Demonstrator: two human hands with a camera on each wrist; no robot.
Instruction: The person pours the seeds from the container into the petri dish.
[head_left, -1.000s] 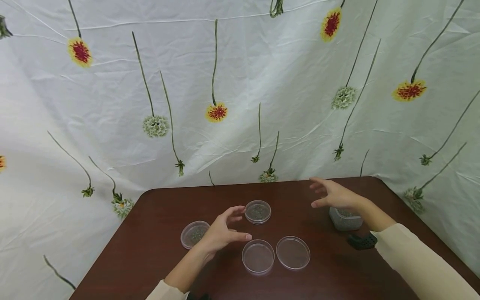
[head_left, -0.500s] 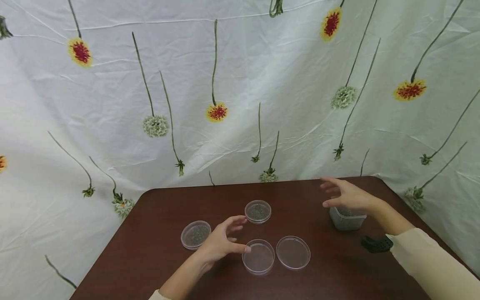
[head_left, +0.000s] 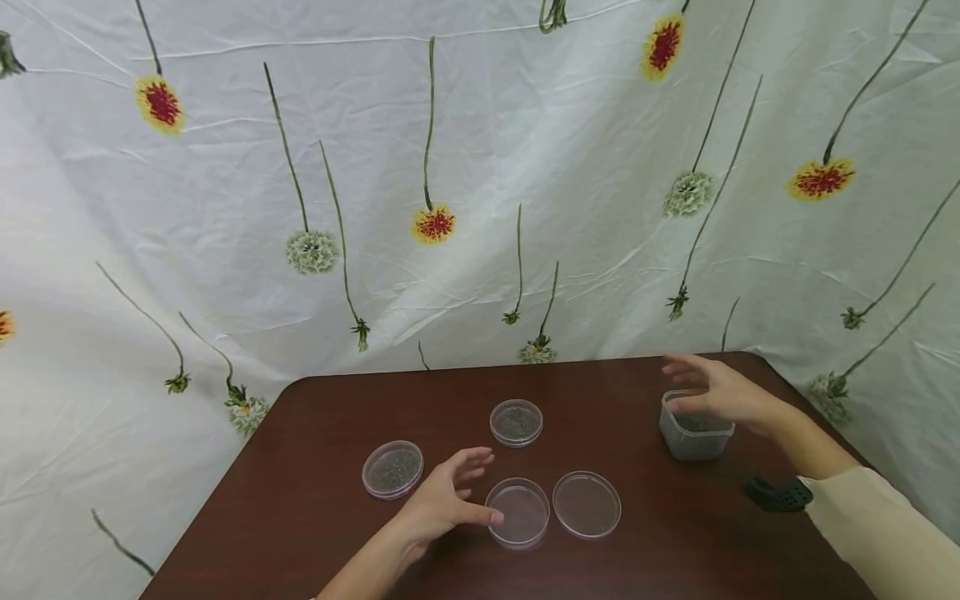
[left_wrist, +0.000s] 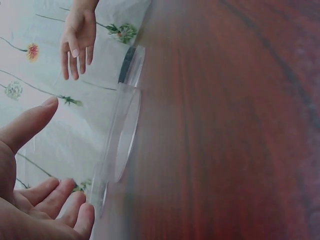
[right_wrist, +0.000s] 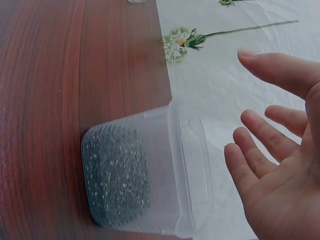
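My left hand (head_left: 442, 500) hovers at the left edge of a see-through petri dish (head_left: 521, 515), fingers spread and thumb tip overlapping its rim in the head view; whether it touches cannot be told. It holds nothing. A shallow see-through dish or lid (head_left: 587, 507) lies just right of that one. My right hand (head_left: 723, 393) is over a square plastic tub (head_left: 693, 446), its fingers loosely bent and gripping nothing. In the right wrist view the tub (right_wrist: 160, 170) contains dark, white-flecked grains (right_wrist: 117, 175), and the fingers (right_wrist: 250, 155) stay apart from its rim.
Two petri dishes hold grey-green grains: one (head_left: 392, 472) left of my left hand, the other (head_left: 516, 423) farther back. All stand on a dark reddish-brown table (head_left: 337, 425). Behind its far edge hangs a white flower-patterned cloth (head_left: 480, 300).
My right hand has moved right, from left of the tub to above it. My left hand has shifted slightly down, nearer the front dish. The dishes and tub stay put.
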